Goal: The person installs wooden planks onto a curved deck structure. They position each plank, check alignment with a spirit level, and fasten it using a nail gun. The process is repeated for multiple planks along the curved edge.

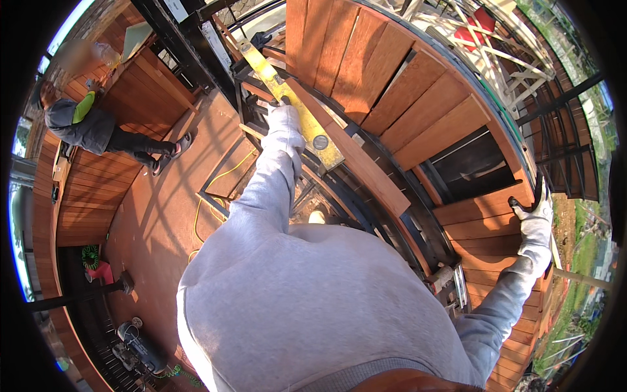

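My left hand (282, 112), in a light glove with dark fingertips, is closed on the edge of a long yellow spirit level (307, 117). The level slants from the dark metal post down toward the middle, with a round vial near its lower end. Beside it lies a loose reddish wooden board (369, 166), running along the curved frame. My right hand (534, 208), gloved the same way, rests on the outer rim of the curved plank panelling (473, 225). Its thumb and fingers are spread apart along that rim.
Another person (95, 124) stands at the left by the wooden wall. A dark post (192, 55) rises at the upper left. An air compressor (140, 346) and a yellow cord (198, 219) lie on the reddish floor (153, 225). A dark opening (473, 166) gaps the planks.
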A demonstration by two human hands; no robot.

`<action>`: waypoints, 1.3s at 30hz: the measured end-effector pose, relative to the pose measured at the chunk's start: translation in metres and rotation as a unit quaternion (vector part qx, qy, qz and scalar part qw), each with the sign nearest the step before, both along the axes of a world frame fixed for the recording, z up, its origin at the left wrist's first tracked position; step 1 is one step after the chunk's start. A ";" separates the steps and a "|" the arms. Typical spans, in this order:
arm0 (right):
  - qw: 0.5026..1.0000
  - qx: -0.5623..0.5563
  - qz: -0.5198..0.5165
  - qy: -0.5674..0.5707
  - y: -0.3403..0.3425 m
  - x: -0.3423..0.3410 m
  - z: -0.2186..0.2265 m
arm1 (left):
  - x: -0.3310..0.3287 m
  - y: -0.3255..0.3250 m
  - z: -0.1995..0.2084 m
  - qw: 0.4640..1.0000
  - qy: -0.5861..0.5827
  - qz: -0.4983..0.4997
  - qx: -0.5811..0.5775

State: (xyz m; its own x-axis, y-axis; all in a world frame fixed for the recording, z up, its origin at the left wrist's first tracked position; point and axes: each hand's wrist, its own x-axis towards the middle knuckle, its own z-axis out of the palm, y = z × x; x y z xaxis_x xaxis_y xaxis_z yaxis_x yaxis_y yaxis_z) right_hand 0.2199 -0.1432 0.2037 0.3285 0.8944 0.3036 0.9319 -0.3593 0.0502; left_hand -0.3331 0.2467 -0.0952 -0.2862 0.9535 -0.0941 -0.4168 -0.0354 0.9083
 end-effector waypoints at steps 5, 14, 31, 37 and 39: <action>1.000 -0.002 0.007 0.026 0.005 0.021 -0.002 | -0.026 0.090 -0.087 0.897 0.441 0.042 -0.001; 0.999 -0.014 -0.030 0.034 0.004 -0.024 0.013 | -0.011 0.051 0.001 0.950 0.284 -0.064 -0.114; 0.994 -0.010 -0.112 -0.012 0.007 -0.050 0.020 | -0.041 0.025 0.071 0.863 0.469 0.083 0.167; 0.986 -0.054 -0.154 -0.020 0.008 -0.046 0.021 | 0.140 -0.107 0.214 0.865 0.256 -0.252 0.351; 0.980 -0.064 -0.188 -0.027 0.004 -0.049 0.018 | 0.206 -0.136 0.255 0.695 0.320 -0.319 0.560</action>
